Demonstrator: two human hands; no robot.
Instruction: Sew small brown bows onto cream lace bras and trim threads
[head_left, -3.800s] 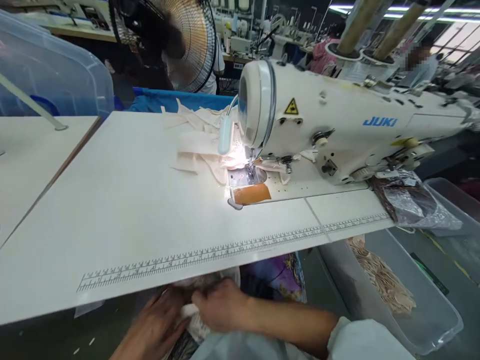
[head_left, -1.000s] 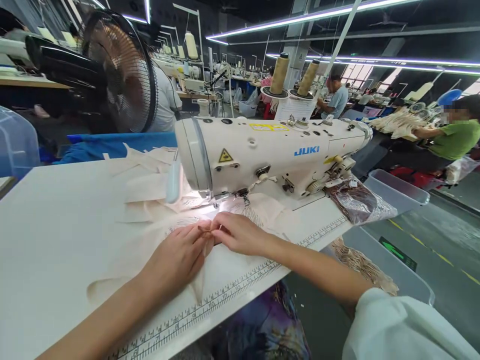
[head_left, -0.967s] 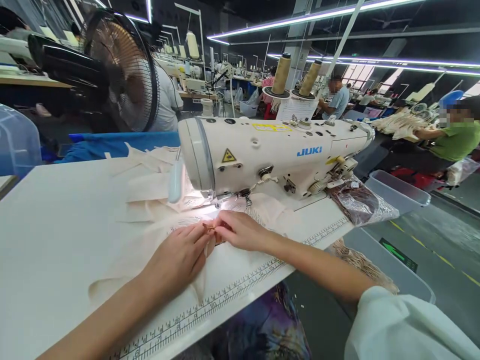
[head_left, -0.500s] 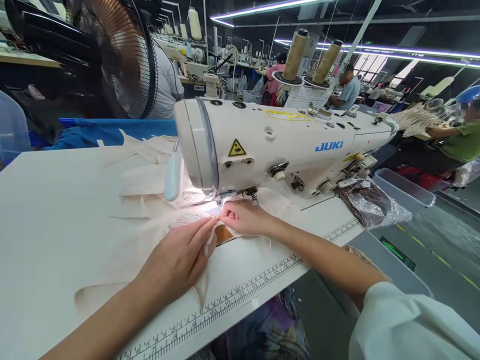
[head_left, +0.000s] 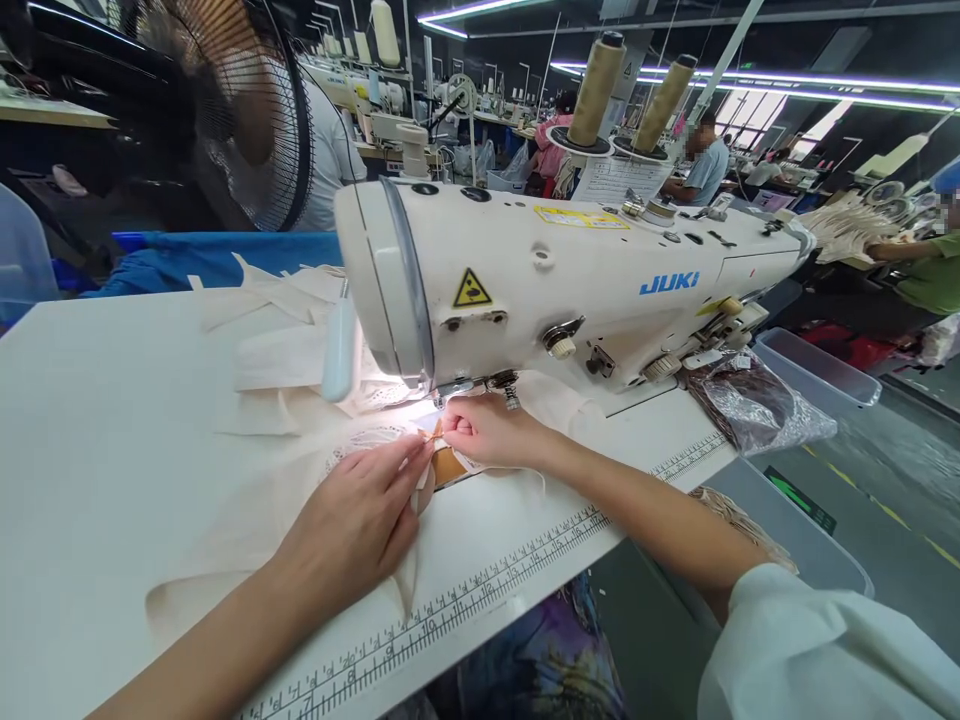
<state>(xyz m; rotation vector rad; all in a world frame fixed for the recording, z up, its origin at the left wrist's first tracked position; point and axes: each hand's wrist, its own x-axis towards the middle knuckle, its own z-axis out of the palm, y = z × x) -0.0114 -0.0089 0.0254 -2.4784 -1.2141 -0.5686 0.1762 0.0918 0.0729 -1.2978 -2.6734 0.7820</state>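
Note:
Cream fabric with lace lies across the sewing table, part of it running up to the white sewing machine. My left hand is closed on the fabric just in front of the needle area, thumb underneath and fingers pressed together on top. Right beside it, my right hand is curled, its fingers pinching the fabric's edge below the machine head. The two sets of fingertips are a small gap apart, with the edge between them. A lamp glows over this spot; the needle itself is hard to make out.
More cream pieces lie behind on the table. A ruler strip runs along the front edge. At left stands a black fan. A plastic bag sits right of the machine, near a clear bin. Other people work farther back.
My fingertips have drawn slightly apart, so a little more of the edge shows between them. Both hands keep their grip on the fabric. The view has shifted slightly.

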